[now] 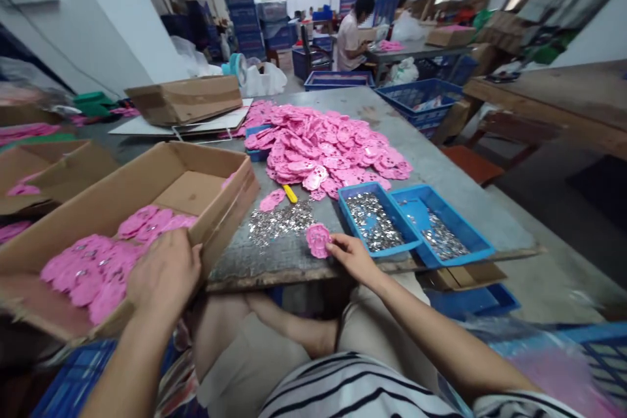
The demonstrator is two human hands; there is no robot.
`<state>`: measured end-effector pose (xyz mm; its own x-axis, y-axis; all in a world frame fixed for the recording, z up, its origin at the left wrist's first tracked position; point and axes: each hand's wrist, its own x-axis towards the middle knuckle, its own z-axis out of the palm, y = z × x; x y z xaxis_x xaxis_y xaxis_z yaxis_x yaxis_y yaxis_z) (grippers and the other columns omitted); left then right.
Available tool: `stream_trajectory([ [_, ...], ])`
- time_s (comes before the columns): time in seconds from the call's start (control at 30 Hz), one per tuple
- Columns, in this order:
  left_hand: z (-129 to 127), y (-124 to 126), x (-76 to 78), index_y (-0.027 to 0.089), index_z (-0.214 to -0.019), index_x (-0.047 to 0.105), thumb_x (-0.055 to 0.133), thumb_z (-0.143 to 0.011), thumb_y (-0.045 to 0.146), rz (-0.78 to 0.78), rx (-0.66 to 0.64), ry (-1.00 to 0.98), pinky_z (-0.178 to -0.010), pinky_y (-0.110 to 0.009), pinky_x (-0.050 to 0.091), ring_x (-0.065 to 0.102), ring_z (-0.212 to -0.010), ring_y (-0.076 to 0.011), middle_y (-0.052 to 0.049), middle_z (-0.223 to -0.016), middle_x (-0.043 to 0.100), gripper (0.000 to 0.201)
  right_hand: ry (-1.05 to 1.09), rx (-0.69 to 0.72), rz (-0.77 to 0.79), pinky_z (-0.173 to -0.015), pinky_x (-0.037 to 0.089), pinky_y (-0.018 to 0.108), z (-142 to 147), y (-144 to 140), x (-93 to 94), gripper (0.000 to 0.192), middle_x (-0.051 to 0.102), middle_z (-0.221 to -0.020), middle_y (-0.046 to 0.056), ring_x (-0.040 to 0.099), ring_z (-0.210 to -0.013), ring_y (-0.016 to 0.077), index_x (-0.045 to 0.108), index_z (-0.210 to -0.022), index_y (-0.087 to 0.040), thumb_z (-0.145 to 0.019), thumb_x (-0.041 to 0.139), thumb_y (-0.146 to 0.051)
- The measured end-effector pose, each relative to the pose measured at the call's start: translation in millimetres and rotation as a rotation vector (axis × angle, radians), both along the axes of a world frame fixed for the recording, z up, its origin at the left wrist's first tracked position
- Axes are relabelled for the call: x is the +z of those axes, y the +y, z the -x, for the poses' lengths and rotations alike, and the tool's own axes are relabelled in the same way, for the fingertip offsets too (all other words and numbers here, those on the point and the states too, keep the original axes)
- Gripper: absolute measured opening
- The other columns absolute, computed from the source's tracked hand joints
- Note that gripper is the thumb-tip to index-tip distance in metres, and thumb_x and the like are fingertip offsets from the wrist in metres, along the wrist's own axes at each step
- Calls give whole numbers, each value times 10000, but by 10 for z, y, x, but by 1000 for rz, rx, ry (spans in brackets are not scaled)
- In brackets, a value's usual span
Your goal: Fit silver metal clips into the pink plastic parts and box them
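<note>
Between the thumb and fingers of my right hand (pixel 353 257) is one pink scalloped plastic piece (pixel 318 240), held up near the table's front edge. My left hand (pixel 164 269) reaches over the near wall of a cardboard box (pixel 230 199); its fingers point down and are hidden, so I cannot tell whether they grip anything. Beneath and beside it lie several pink pieces (pixel 93 264), some with small shiny metal parts on them. Loose metal parts (pixel 281 222) are scattered on the table beyond my right hand. Two blue trays (pixel 414 243) of metal parts stand to its right.
A large heap of pink pieces (pixel 333 144) covers the middle of the grey table (pixel 431 166). A yellow-handled tool (pixel 290 194) lies before it. Another cardboard box (pixel 186 101) sits at the back left. Farther off, a person (pixel 350 39) sits at another table. Blue crates (pixel 421 98) stand beyond the table.
</note>
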<state>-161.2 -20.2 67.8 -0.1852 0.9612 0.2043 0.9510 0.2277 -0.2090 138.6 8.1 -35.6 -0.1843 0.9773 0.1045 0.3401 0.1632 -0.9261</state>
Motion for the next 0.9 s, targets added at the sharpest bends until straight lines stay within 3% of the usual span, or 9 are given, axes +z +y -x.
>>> stream_trajectory([
  [0.2, -170, 55, 28, 124, -996, 554, 378, -901, 270, 58, 86, -5, -721, -374, 475, 631, -934, -304, -176, -979, 642, 248, -10, -131, -20, -803, 465, 401, -177, 51, -116, 302, 705, -841, 74, 622, -822, 261, 683, -806, -200, -756, 550, -467],
  [0.37, -251, 69, -15, 128, -1003, 555, 406, -897, 260, 30, 96, 3, -749, -370, 477, 631, -946, -298, -171, -977, 647, 226, 25, -354, -64, -805, 468, 404, -307, 175, -189, 369, 700, -750, 49, 618, -765, 244, 692, -780, -193, -691, 573, -530],
  [0.8, -511, 121, -1, 108, -1055, 562, 400, -887, 189, 17, 106, -31, -781, -391, 484, 615, -961, -300, -171, -1010, 634, 247, 95, -442, -85, -729, 464, 358, -516, 304, -211, 402, 684, -741, 48, 577, -705, 207, 683, -805, -169, -676, 584, -536],
  [0.9, -521, 87, -27, 90, -1159, 548, 438, -878, 199, -118, 56, -93, -864, -433, 465, 574, -1048, -324, -197, -1097, 607, 321, 71, -442, -100, -818, 462, 403, -540, 297, -253, 392, 691, -758, 44, 605, -777, 233, 690, -813, -179, -684, 582, -534],
])
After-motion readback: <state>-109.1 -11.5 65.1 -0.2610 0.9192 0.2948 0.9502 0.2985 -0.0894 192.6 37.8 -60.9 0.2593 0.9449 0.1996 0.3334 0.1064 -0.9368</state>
